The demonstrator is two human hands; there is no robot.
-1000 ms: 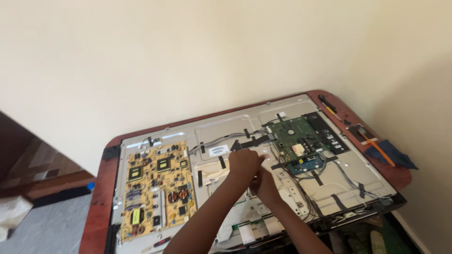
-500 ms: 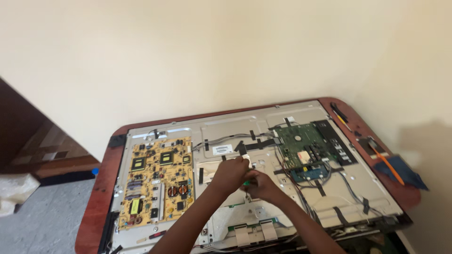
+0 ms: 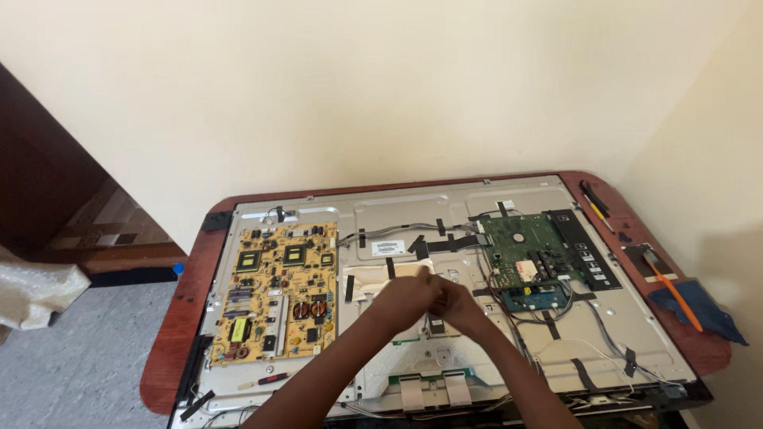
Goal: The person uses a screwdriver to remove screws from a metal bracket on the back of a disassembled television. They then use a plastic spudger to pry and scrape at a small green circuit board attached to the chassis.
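Both hands meet over the middle of an opened flat television [image 3: 636,334] that lies back-up on a reddish-brown table [image 3: 171,349]. The left hand [image 3: 405,300] and the right hand [image 3: 457,306] are pressed together, fingers curled inward, just above the metal back plate at its centre; whether they pinch anything between them cannot be told, since the fingers hide the spot. The forearms run in from the lower edge of the view and cover part of the plate below the hands. Just beside the left hand, toward the wall, lies a pale flat ribbon cable [image 3: 373,278] held by strips of black tape. Left of the hands sits a yellow power board [image 3: 278,290] crowded with coils and dark components. Right of the hands sits a green main board [image 3: 528,250], with a smaller blue board [image 3: 540,298] touching its near edge and thin wires running off toward the right corner. Two white flat cables [image 3: 433,391] lie at the near edge of the plate, between the forearms. On the table's right rim, well apart from the hands, an orange-handled screwdriver [image 3: 675,290] rests across a blue cloth [image 3: 703,310], and another tool [image 3: 594,205] lies nearer the wall. A cream wall [image 3: 381,95] stands behind the table, and a grey floor [image 3: 79,357] shows at the left.
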